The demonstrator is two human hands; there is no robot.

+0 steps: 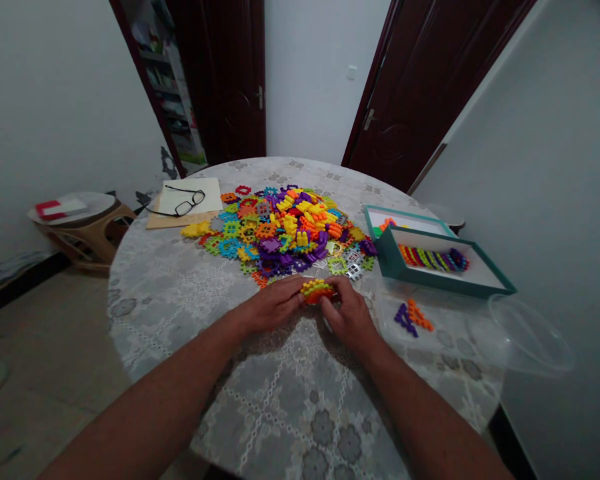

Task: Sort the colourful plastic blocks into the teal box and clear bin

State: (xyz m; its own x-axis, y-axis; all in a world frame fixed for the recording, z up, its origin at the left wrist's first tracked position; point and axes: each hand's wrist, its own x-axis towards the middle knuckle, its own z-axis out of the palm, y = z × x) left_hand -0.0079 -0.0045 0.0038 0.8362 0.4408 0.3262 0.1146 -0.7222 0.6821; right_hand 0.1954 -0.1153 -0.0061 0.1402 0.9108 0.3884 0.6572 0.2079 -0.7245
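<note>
Between my two hands, close to the front of the pile, is a small stack of plastic building pieces [316, 291] in yellow, green and orange-red. My left hand [279, 303] closes on its left side, fingers together. On the right side, my right hand [349, 312] grips the stack with thumb and fingers. The parts of the stack under my fingers are hidden. Just beyond my hands lies a large heap of colourful interlocking plastic pieces [267, 230], with yellow, orange and purple ones on top.
Right of the heap, a green box [387, 257] holds a row of coloured pieces, its lid [450, 232] behind it. A clear plastic tray [440, 337] bears purple [405, 320] and orange pieces [420, 315]. Glasses [184, 208] lie on paper [207, 190] at the left.
</note>
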